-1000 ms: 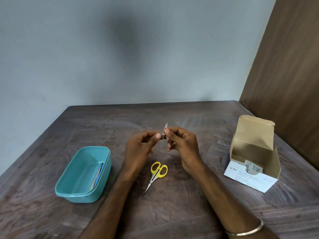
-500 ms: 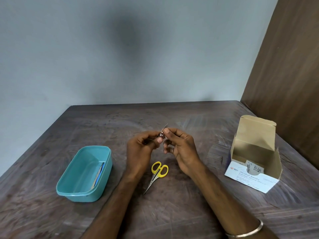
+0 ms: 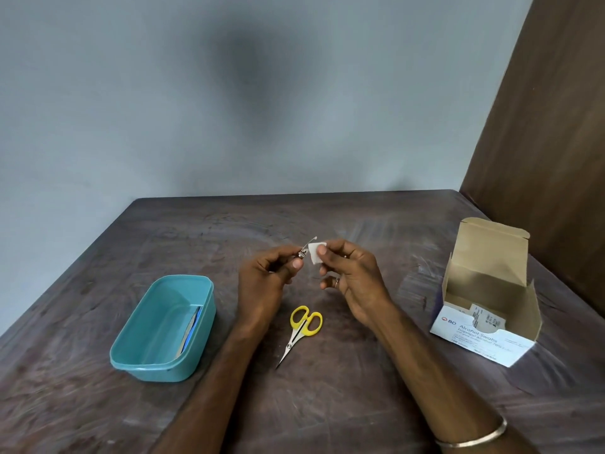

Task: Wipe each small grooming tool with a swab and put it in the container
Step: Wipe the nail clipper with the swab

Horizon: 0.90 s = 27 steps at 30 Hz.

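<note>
Pinching a small metal grooming tool [image 3: 306, 250] in my left hand [image 3: 265, 283], my right hand [image 3: 352, 276] pinches a white square swab [image 3: 316, 252] just beside it; teal plastic container [image 3: 163, 329] near left, well apart.

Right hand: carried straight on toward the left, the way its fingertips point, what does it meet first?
Probably the small metal tool pinched in the left hand; the right hand holds the swab just beside it, though depth is unclear.

Your dark wooden table [image 3: 343, 404] carries a teal container [image 3: 131, 358] at your left, yellow-handled scissors [image 3: 302, 326] near the middle, and an open alcohol swab box [image 3: 471, 339] at your right
</note>
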### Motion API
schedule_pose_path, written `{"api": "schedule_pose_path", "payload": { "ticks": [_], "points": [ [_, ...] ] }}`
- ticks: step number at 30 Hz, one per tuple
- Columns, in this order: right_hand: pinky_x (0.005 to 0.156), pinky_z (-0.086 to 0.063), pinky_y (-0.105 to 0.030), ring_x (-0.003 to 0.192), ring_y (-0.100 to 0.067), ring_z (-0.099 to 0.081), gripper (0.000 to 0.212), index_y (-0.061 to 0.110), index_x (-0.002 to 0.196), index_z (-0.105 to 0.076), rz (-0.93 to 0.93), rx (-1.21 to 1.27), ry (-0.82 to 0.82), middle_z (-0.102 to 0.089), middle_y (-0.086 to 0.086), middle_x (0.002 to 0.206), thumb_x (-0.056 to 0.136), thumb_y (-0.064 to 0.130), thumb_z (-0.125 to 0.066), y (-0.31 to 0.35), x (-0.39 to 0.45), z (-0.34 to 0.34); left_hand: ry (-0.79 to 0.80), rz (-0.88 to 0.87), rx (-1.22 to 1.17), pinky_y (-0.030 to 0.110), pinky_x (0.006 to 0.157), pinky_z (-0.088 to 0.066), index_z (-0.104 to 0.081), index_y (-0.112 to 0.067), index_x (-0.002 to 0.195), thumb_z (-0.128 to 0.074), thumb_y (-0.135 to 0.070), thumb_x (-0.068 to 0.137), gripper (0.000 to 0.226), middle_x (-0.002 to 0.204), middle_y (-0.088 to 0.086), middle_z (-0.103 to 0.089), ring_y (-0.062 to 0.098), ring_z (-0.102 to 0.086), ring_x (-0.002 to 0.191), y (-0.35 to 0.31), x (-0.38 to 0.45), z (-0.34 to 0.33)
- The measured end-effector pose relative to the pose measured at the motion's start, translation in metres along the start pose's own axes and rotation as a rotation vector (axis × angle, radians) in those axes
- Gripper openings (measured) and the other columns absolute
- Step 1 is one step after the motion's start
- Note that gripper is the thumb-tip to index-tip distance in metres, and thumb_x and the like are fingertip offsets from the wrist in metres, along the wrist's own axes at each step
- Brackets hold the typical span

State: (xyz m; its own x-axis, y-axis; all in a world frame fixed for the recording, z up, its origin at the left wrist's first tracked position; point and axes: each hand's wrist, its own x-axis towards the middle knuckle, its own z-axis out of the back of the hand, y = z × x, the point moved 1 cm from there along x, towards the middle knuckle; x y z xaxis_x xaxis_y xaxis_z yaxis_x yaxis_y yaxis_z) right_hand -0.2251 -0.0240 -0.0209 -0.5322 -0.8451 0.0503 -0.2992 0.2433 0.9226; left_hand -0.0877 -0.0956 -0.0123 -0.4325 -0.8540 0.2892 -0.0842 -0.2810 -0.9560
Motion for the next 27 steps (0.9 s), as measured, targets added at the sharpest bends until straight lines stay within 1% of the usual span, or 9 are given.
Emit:
{"api": "schedule_pose_path", "payload": {
  "ticks": [3, 5, 7, 9, 11, 13, 18, 22, 27],
  "points": [
    [0.046, -0.049, -0.030, 0.052, -0.015, -0.055, 0.013, 0.009, 0.089, -0.064, 0.024, -0.014, -0.028, -0.067, -0.005, 0.074, 0.084, 0.002, -0.074, -0.0012, 0.0003, -0.0011, 0.066, -0.039, 0.027, 0.018, 0.062, -0.053, -0.075, -0.023, 0.097, -0.066, 0.005, 0.086, 0.031, 0.082, -0.015, -0.075, -0.002, -0.063, 0.069, -0.0002, -0.0014, -0.0014],
    [0.046, -0.049, -0.030, 0.052, -0.015, -0.055, 0.022, 0.009, 0.098, -0.061, 0.020, -0.032, -0.032, -0.068, -0.004, 0.074, 0.083, 0.004, -0.076, -0.0018, 0.0010, -0.0005, 0.077, -0.050, 0.040, 0.019, 0.062, -0.053, -0.076, -0.024, 0.099, -0.067, 0.004, 0.086, 0.032, 0.086, -0.011, -0.076, 0.000, -0.064, 0.070, 0.0007, -0.0019, -0.0018],
    [0.046, -0.049, -0.030, 0.052, -0.015, -0.054, 0.023, 0.007, 0.105, -0.064, 0.005, -0.078, -0.015, -0.068, -0.004, 0.074, 0.085, 0.009, -0.076, -0.0013, 0.0008, 0.0000, 0.088, -0.053, 0.038, 0.020, 0.062, -0.052, -0.076, -0.020, 0.101, -0.067, 0.004, 0.086, 0.030, 0.088, -0.009, -0.077, 0.000, -0.063, 0.070, 0.0011, -0.0013, -0.0016],
    [0.045, -0.048, -0.029, 0.052, -0.015, -0.053, 0.009, 0.006, 0.095, -0.070, 0.008, -0.140, 0.031, -0.067, -0.006, 0.072, 0.089, 0.013, -0.073, -0.0015, 0.0003, 0.0010, 0.118, -0.066, 0.038, 0.015, 0.062, -0.049, -0.077, -0.014, 0.100, -0.066, 0.007, 0.085, 0.029, 0.085, -0.013, -0.076, -0.004, -0.063, 0.070, -0.0005, -0.0014, -0.0018],
    [0.045, -0.047, -0.028, 0.051, -0.015, -0.053, 0.012, 0.006, 0.083, -0.071, 0.025, -0.177, 0.051, -0.067, -0.008, 0.070, 0.092, 0.014, -0.070, -0.0015, -0.0002, 0.0006, 0.139, -0.076, 0.032, 0.010, 0.064, -0.047, -0.077, -0.010, 0.098, -0.065, 0.009, 0.084, 0.026, 0.082, -0.016, -0.076, -0.006, -0.065, 0.072, -0.0027, -0.0020, -0.0023],
    [0.045, -0.048, -0.029, 0.051, -0.016, -0.054, 0.016, 0.002, 0.084, -0.071, 0.040, -0.176, 0.039, -0.068, -0.011, 0.071, 0.094, 0.015, -0.067, -0.0010, 0.0003, -0.0001, 0.143, -0.075, 0.019, 0.011, 0.065, -0.047, -0.078, -0.010, 0.097, -0.066, 0.009, 0.084, 0.025, 0.082, -0.015, -0.076, -0.006, -0.066, 0.073, -0.0040, -0.0025, -0.0028],
    [0.051, -0.054, -0.033, 0.054, -0.020, -0.058, 0.024, -0.009, 0.095, -0.069, 0.053, -0.132, 0.041, -0.067, -0.016, 0.073, 0.096, 0.014, -0.064, -0.0005, -0.0001, -0.0007, 0.138, -0.052, -0.043, 0.018, 0.066, -0.051, -0.077, -0.020, 0.092, -0.065, 0.008, 0.084, 0.031, 0.084, -0.009, -0.077, 0.000, -0.066, 0.075, -0.0040, -0.0035, -0.0032],
    [0.057, -0.058, -0.033, 0.056, -0.019, -0.062, 0.007, 0.003, 0.084, -0.071, 0.044, -0.097, 0.060, -0.069, -0.012, 0.071, 0.090, 0.006, -0.069, 0.0016, -0.0025, -0.0031, 0.111, -0.006, -0.074, 0.024, 0.068, -0.053, -0.078, -0.017, 0.098, -0.066, 0.005, 0.085, 0.028, 0.090, -0.001, -0.078, 0.008, -0.067, 0.079, 0.0021, -0.0008, 0.0001],
    [0.056, -0.059, -0.032, 0.053, -0.021, -0.064, 0.015, 0.005, 0.080, -0.073, 0.037, -0.064, 0.033, -0.069, -0.015, 0.069, 0.093, 0.010, -0.066, 0.0038, -0.0038, -0.0076, 0.137, 0.006, -0.104, 0.024, 0.070, -0.054, -0.078, -0.024, 0.093, -0.066, 0.005, 0.085, 0.032, 0.090, -0.001, -0.078, 0.010, -0.068, 0.082, 0.0008, -0.0001, 0.0005]
  ]
}}
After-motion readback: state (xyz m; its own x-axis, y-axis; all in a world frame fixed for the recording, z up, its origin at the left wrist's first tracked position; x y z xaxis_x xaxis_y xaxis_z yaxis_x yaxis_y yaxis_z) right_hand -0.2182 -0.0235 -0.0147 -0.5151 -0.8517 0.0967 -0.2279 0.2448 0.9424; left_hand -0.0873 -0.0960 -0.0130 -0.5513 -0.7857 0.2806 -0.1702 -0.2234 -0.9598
